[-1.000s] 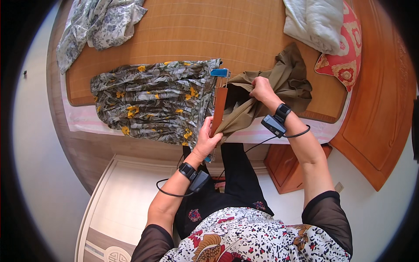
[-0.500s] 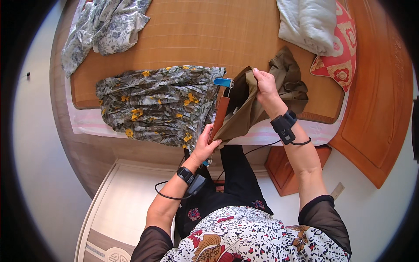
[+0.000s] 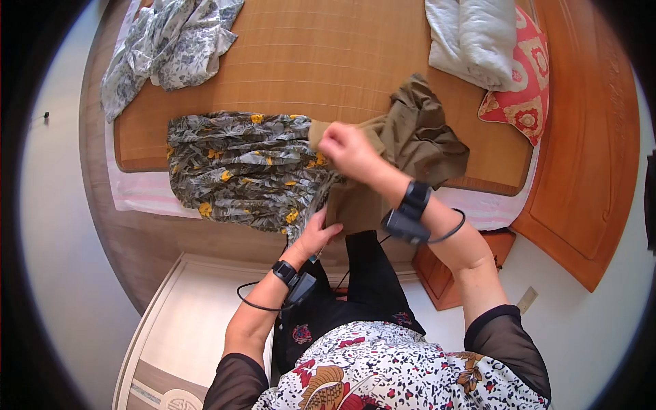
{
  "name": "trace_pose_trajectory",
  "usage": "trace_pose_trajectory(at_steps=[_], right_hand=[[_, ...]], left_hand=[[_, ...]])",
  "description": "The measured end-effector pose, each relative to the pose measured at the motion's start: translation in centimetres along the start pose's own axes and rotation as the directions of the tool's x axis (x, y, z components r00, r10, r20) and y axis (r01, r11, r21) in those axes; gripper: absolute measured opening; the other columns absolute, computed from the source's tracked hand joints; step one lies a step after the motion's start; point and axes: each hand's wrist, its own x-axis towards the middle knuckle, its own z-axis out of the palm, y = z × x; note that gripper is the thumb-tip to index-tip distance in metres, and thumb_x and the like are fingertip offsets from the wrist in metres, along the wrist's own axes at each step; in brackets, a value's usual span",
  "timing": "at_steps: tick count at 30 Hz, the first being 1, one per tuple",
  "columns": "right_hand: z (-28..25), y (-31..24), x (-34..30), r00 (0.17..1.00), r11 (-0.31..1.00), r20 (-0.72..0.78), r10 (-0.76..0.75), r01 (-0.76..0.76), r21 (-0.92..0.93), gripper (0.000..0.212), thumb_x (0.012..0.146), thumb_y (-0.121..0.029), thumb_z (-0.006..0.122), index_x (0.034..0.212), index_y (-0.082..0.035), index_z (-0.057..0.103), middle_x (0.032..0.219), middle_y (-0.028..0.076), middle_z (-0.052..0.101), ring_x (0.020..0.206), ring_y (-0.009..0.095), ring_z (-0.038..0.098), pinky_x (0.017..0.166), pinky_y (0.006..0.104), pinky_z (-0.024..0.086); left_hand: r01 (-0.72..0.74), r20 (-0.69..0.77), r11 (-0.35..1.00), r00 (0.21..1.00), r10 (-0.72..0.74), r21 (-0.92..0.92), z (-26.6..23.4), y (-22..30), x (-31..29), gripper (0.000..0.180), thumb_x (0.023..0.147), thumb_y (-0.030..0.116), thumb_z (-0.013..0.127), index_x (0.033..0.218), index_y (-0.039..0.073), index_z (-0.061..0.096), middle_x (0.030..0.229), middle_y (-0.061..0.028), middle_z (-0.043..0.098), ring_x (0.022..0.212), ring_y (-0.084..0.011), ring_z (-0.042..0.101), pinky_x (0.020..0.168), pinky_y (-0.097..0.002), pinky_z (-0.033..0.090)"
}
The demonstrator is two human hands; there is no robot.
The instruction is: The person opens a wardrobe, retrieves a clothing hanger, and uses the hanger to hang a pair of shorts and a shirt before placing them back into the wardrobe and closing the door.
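Fingers of our right hand (image 3: pixel 347 147) pinch the top edge of the brown cloth (image 3: pixel 410 140) and lift it over the flowered dress (image 3: pixel 239 167) on the bed mat (image 3: pixel 307 61). Our left hand (image 3: pixel 316 236) seems to grip the lower edge, though it is partly hidden. The brown cloth could slip and drag the dress crooked if our pinch loosens.

Garments I count: three, namely olive-brown cloth garment (image 3: pixel 417 140), dark floral-print fabric with yellow flowers (image 3: pixel 239 164), grey-white patterned cloth (image 3: pixel 171 48)
Pillows I see: two, namely white cushion (image 3: pixel 471 37), red patterned cushion (image 3: pixel 526 82)
Black wrist straps: two
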Motion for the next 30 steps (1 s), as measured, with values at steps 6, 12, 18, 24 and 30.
trace_pose_trajectory(at_steps=[6, 12, 18, 24, 30], right_hand=[[4.8, -4.7, -6.3, 0.962, 0.972, 0.270, 0.035, 0.030, -0.233, 0.010, 0.080, -0.005, 0.061, 0.084, 0.002, 0.055, 0.085, 0.021, 0.063, 0.086, 0.039, 0.061, 0.073, 0.0433, 0.049], [4.8, -4.9, -9.9, 0.980, 0.986, -0.172, -0.101, 0.121, 0.111, 0.020, 0.078, 0.005, 0.054, 0.097, 0.001, 0.057, 0.108, 0.020, 0.059, 0.093, 0.035, 0.060, 0.082, 0.0388, 0.050], [1.6, 1.5, -15.7, 0.862, 0.913, -0.304, 0.406, -0.371, 0.168, 0.020, 0.076, 0.003, 0.057, 0.095, 0.000, 0.059, 0.099, 0.014, 0.059, 0.086, 0.024, 0.061, 0.073, 0.0303, 0.049], [1.6, 2.6, -13.5, 0.947, 0.987, -0.281, 0.158, -0.142, 0.079, 0.032, 0.073, -0.001, 0.063, 0.105, -0.001, 0.058, 0.102, 0.014, 0.061, 0.094, 0.027, 0.060, 0.078, 0.0346, 0.049], [3.2, 4.9, -11.6, 0.908, 0.984, -0.394, 0.146, -0.090, 0.156, 0.026, 0.072, 0.001, 0.061, 0.098, 0.003, 0.060, 0.084, 0.015, 0.064, 0.077, 0.027, 0.063, 0.070, 0.0337, 0.049]], left_hand=[[0.084, -0.285, 0.987, 0.951, -0.120, -0.136, 1.7, 1.7, 0.7, 0.016, 0.085, 0.012, 0.056, 0.098, 0.003, 0.060, 0.071, -0.0021, 0.058, 0.055, -0.0119, 0.054, 0.044, -0.0262, 0.043], [-0.238, -0.414, 0.833, 0.910, 0.011, -0.500, 2.4, 3.2, 3.2, 0.013, 0.083, 0.009, 0.054, 0.092, 0.002, 0.061, 0.074, -0.0052, 0.060, 0.061, -0.0138, 0.056, 0.048, -0.0303, 0.047], [0.092, -0.127, 0.679, 0.956, -0.265, -0.728, -1.0, 4.4, 6.2, 0.035, 0.074, 0.007, 0.043, 0.105, -0.005, 0.057, 0.101, -0.0158, 0.064, 0.092, -0.0298, 0.064, 0.080, -0.0467, 0.053], [0.076, -0.119, 0.586, 0.950, -0.288, -0.807, -0.3, 6.0, 6.6, 0.031, 0.072, 0.004, 0.045, 0.096, -0.009, 0.057, 0.097, -0.0195, 0.064, 0.086, -0.0344, 0.064, 0.075, -0.0507, 0.055], [0.076, -0.058, 0.591, 0.977, -0.205, -0.803, -0.8, 6.5, 7.0, 0.039, 0.073, 0.006, 0.043, 0.105, -0.013, 0.054, 0.110, -0.0237, 0.062, 0.102, -0.0368, 0.060, 0.092, -0.0495, 0.048]])
